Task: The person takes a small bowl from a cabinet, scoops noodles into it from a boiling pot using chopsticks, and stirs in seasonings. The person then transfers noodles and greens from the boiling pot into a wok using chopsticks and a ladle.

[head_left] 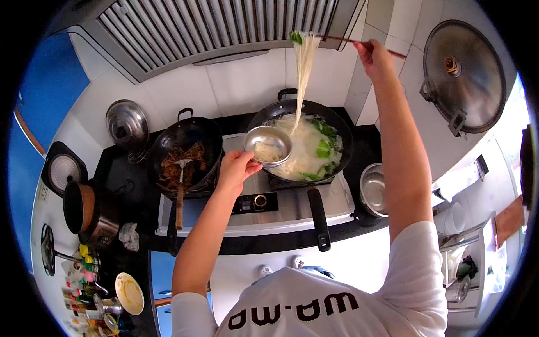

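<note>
Wearing a white shirt (292,297); pinching a metal bowl (275,139) in the left grip (236,170) over the wok (346,137) near the worktop's (135,264) back edge, apparently to limit spills; closing the right grip (376,58) around chopsticks (342,40), raised high, presumably to clear long noodles (305,67).

Bright light enters at right, glaring white around the shelf (479,264); the hood (219,28) curves with fisheye distortion; corners are black; bottles (81,293) seem slightly soft.

Large lid (474,84) against the right-hand wall (412,101); rice cooker (104,216), bottles (83,292) and plate (119,285) at left.
</note>
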{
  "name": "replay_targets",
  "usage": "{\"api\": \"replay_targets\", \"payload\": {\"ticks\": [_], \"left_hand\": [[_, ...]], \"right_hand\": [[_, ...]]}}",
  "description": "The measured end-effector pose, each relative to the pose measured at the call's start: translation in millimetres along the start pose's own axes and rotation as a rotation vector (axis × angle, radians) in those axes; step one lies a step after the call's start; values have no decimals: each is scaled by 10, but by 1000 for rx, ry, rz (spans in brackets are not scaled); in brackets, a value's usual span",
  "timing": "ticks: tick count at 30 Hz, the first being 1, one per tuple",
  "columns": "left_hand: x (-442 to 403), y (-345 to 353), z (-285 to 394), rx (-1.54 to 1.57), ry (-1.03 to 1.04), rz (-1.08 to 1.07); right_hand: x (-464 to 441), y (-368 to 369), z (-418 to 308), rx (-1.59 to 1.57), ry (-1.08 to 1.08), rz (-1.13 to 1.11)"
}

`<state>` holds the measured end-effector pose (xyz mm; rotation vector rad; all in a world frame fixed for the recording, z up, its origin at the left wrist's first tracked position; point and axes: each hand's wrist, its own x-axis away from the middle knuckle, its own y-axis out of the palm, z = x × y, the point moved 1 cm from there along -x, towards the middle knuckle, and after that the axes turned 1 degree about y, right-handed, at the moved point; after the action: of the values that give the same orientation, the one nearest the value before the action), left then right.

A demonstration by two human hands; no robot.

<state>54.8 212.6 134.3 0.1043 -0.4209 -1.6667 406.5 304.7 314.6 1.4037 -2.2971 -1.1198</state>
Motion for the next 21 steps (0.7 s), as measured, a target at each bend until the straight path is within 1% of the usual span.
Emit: {"api": "replay_targets", "payload": {"ticks": [2,5,8,10,12,13,14,16,17,19,20,21], "left_hand": [[-37,38,-26,-11,-10,-13],[-72,119,-57,5,-9,-40],[-113,201,-87,28,-23,-46],[-192,247,-134,12,-60,-92],[-248,323,-155,23,-54,-90],[-281,361,-160,34,-46,-88],[-321,395,-163,35,-48,-87],[-400,467,-147,36,-49,-98],[-438,500,-124,70,-37,-109],[-451,553,-57,82,-29,-109],[-454,582,-22,96,-18,-108],[-452,600,11,79,-16,-77]], "right_hand": [[54,199,-203,41,-93,-5],[44,418,-440,46,-134,-41],[87,621,-685,46,-129,-74],[153,755,-812,47,-125,-92],[220,868,-902,20,-199,-95],[249,895,-933,40,-208,-135],[279,908,-934,42,-206,-135],[419,934,-891,-24,-189,-64],[269,766,-820,-24,-189,-63],[-151,318,-621,97,-195,-343],[342,345,-441,139,-166,-268],[441,260,-297,160,-87,-209]]}}
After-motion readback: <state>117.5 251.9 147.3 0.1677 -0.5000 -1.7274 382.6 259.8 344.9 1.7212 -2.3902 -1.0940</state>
